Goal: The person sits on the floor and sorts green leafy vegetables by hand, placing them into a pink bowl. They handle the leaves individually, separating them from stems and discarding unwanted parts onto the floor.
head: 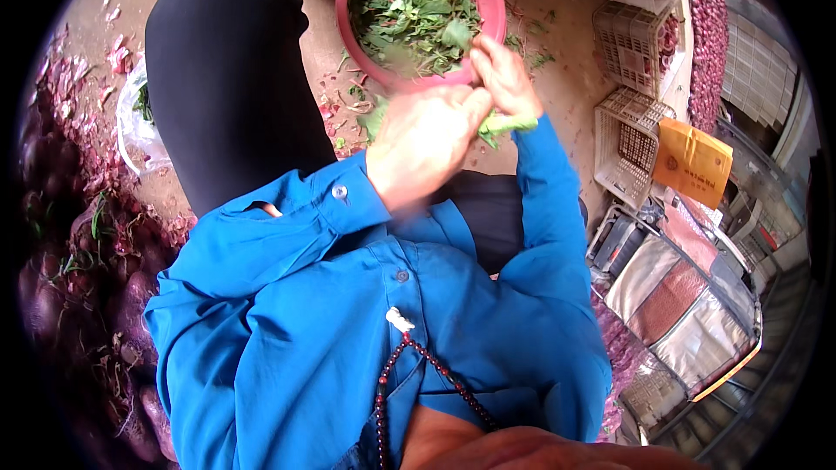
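Note:
My left hand point(424, 137), partly blurred, is closed around leafy green stems point(513, 123). Their pale ends stick out beside my right wrist, and a leaf shows on the other side of the fist. Close against it, my right hand point(506, 75) reaches over the near rim of a pink plastic basin point(343, 10). A blurred green leaf point(457, 34) is at my right fingertips; whether they grip it is unclear. Chopped or torn leaves and reddish stems point(418, 3) fill much of the basin.
Red onions point(65, 274) and shed skins lie at the left. A white plastic bag point(140, 124) with greens sits by my left leg. Plastic crates point(627, 137), a yellow printed box point(693, 162), a mesh sack of onions point(708, 52) and a wheeled vehicle point(679, 300) line the right side.

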The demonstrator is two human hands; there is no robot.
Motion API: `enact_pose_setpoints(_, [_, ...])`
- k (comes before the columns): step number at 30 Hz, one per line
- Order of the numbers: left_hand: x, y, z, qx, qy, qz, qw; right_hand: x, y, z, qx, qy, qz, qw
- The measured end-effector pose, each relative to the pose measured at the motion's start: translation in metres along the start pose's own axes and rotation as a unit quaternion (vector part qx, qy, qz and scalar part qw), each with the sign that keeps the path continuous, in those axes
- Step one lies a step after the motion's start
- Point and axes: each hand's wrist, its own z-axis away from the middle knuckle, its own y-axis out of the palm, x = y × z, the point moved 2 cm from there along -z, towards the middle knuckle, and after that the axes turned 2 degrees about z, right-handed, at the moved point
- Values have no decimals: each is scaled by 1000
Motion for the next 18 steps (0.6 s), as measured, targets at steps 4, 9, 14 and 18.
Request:
enact_pose_setpoints(4, [6, 4, -1, 5, 7, -3, 1000, 37, -7, 71, 28, -47, -87, 995])
enact_pose_setpoints(9, [8, 23, 5, 88, -57, 47, 993, 55, -11, 113, -70, -41, 35, 996])
enact_pose_setpoints(14, [3, 30, 10, 125, -72, 103, 984, 59, -4, 112, -169, 52, 177, 968])
enact_pose_setpoints(18, [-5, 24, 16, 156, -87, 133, 975, -50, -1, 101, -14, 149, 417, 896])
